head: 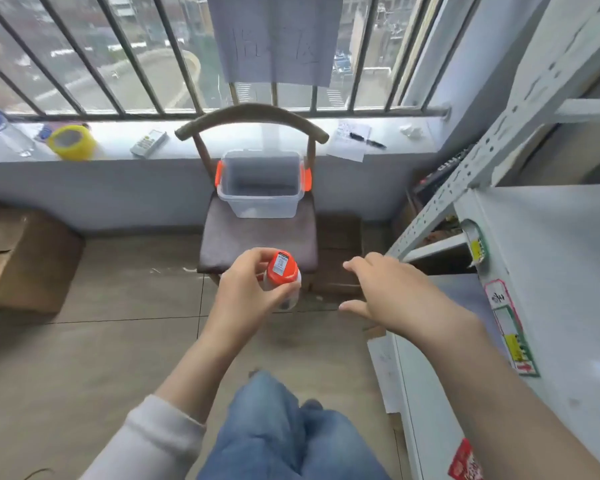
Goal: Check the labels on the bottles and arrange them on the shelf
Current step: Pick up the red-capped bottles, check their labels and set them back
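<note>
Head view, bottle (282, 279) gripped in left hand (248, 292)

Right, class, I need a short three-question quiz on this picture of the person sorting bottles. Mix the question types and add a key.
1. True or false: the left hand grips the orange-capped bottle.
2. Where does the clear bin stand? A) on the floor B) on the chair seat C) on the windowsill
3. Fill in the gap: the right hand holds nothing and its fingers are ____.

Key: 1 true; 2 B; 3 open
</note>
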Demonstrator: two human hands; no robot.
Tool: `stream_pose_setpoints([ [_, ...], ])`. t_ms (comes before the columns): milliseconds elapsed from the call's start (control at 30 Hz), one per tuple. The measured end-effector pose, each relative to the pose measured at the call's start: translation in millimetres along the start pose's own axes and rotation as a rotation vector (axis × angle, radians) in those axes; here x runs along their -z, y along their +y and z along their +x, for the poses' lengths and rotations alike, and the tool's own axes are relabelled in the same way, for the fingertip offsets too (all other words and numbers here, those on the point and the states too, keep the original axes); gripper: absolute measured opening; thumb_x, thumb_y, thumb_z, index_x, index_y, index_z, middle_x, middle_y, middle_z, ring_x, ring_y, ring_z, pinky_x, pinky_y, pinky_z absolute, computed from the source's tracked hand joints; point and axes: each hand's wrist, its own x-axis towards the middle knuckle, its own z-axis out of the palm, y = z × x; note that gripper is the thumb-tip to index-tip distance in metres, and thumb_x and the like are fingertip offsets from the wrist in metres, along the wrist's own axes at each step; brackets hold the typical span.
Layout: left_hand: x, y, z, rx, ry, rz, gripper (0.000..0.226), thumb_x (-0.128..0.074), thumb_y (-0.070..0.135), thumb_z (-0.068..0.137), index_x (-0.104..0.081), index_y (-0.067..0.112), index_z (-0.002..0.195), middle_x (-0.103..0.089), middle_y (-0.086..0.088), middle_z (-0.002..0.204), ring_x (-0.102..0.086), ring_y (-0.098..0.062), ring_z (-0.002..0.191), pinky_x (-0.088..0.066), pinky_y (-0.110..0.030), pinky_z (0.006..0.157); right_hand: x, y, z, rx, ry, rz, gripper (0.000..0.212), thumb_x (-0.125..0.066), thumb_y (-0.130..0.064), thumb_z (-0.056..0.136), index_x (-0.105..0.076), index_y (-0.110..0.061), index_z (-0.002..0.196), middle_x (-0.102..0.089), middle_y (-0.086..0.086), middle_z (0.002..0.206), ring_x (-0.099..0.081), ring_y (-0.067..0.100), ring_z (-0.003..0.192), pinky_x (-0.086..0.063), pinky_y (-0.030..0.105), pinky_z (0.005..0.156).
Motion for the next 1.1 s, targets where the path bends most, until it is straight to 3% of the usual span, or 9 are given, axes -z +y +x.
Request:
stream_pose_setpoints([
  [133, 6.8, -17.6, 99.8, 0.020, 0.009, 0.024, 0.039, -0.079, 0.020, 0.071, -0.056, 0.024, 0.101, -0.059, 0.011, 0.099, -0.056, -0.007, 0.094, -0.044, -0.014, 0.083, 27.0, 5.3, 89.6, 0.000, -0.011, -0.025, 0.058, -0.049, -0.050, 0.089, -0.035, -0.018, 0.135, -0.047, 0.006, 0.131, -0.044, 0.027, 0.120, -0.038, 0.036, 0.095],
  [200, 5.5, -31.2, 154.7, 0.017, 0.003, 0.039, 0.042, -0.079, 0.021, 0.071, -0.056, 0.019, 0.106, -0.058, 0.009, 0.102, -0.055, -0.006, 0.094, -0.041, -0.007, 0.079, 33.9, 8.3, 134.8, -0.013, -0.028, -0.036, 0.059, -0.048, -0.050, 0.089, -0.034, -0.018, 0.136, -0.046, 0.006, 0.131, -0.044, 0.027, 0.120, -0.038, 0.035, 0.095],
  [333, -4.2, -62.7, 257.3, 0.052, -0.026, 0.019, 0.041, -0.078, 0.020, 0.073, -0.054, 0.022, 0.106, -0.054, 0.015, 0.104, -0.052, 0.000, 0.092, -0.037, 0.001, 0.073, 39.3, 15.9, 221.3, -0.066, -0.097, -0.027, 0.060, -0.044, -0.051, 0.091, -0.029, -0.020, 0.139, -0.045, 0.004, 0.132, -0.042, 0.025, 0.121, -0.038, 0.033, 0.095],
  [467, -24.2, -100.5, 345.5, 0.110, -0.069, 0.041, 0.043, -0.077, 0.018, 0.073, -0.055, 0.019, 0.109, -0.053, 0.008, 0.106, -0.052, -0.005, 0.095, -0.041, -0.009, 0.080, 39.7, 33.9, 308.9, -0.085, -0.111, -0.028, 0.058, -0.043, -0.051, 0.092, -0.031, -0.018, 0.138, -0.046, 0.004, 0.130, -0.043, 0.024, 0.120, -0.039, 0.032, 0.093],
  [633, -70.0, -166.9, 437.5, 0.176, -0.116, 0.139, 0.038, -0.076, 0.019, 0.075, -0.046, 0.028, 0.098, -0.047, 0.009, 0.105, -0.049, -0.006, 0.091, -0.038, -0.011, 0.074, 18.9, 63.4, 414.5, -0.113, -0.074, -0.035, 0.054, -0.043, -0.049, 0.092, -0.036, -0.017, 0.134, -0.047, 0.005, 0.130, -0.045, 0.024, 0.118, -0.041, 0.034, 0.091],
  [867, -149.4, -262.8, 517.6, 0.241, -0.119, 0.276, 0.042, -0.074, 0.026, 0.077, -0.049, 0.021, 0.111, -0.050, 0.002, 0.115, -0.051, -0.014, 0.104, -0.040, -0.021, 0.082, -33.4, 99.3, 515.4, -0.109, -0.051, -0.041, 0.058, -0.042, -0.052, 0.091, -0.033, -0.017, 0.136, -0.042, 0.006, 0.136, -0.041, 0.025, 0.123, -0.040, 0.034, 0.094],
  [1100, -180.5, -274.4, 540.5, 0.186, -0.053, 0.336, 0.045, -0.074, 0.029, 0.076, -0.051, 0.016, 0.112, -0.053, -0.002, 0.114, -0.050, -0.018, 0.109, -0.047, -0.029, 0.084, -52.1, 119.1, 532.2, -0.093, -0.051, -0.032, 0.055, -0.037, -0.052, 0.092, -0.032, -0.019, 0.136, -0.043, 0.003, 0.132, -0.042, 0.022, 0.120, -0.040, 0.031, 0.092],
])
